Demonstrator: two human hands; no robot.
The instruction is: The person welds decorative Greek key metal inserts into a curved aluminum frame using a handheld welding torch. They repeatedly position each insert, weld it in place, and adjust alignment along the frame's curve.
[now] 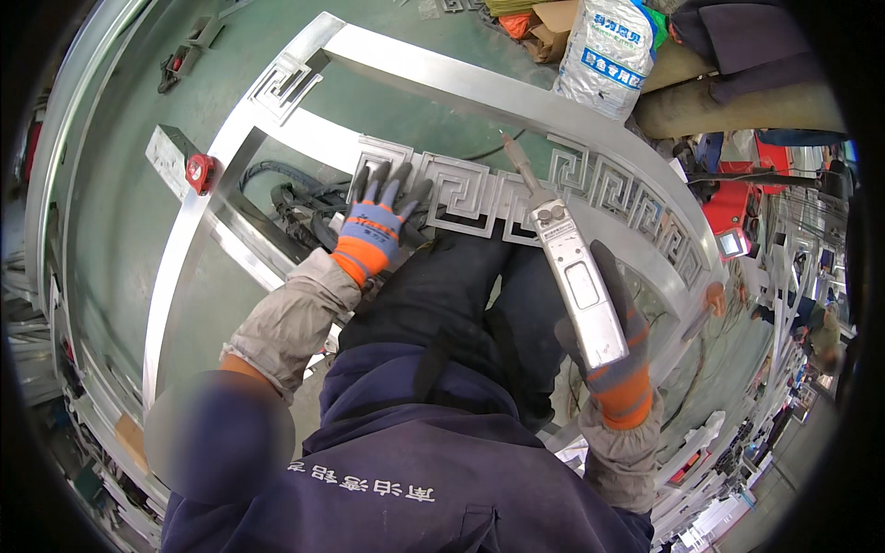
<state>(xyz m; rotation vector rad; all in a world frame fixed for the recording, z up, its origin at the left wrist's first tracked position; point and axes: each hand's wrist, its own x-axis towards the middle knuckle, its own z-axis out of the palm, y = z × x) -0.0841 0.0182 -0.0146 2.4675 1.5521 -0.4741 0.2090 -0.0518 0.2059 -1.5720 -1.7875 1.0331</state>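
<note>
My left hand (376,219), in a blue, grey and orange glove, lies with fingers spread on a square silver fretwork piece (389,147). Another fretwork piece (454,195) sits just right of those fingers, above my knees. Gloved too, my right hand (631,346) is wrapped round a silver welding gun (581,281), a long boxy body with a narrow nozzle. The gun slants up and left, its tip over the fretwork row; whether the tip touches anything I cannot tell. More fretwork (613,189) runs along the right of the curved silver metal frame (406,60).
A red tape measure (200,173) rests at the frame's left side. Black cables (286,189) lie beneath it. Beyond the frame stand a white bag (604,60) and a cardboard box (551,28). Red equipment (728,207) is at the right.
</note>
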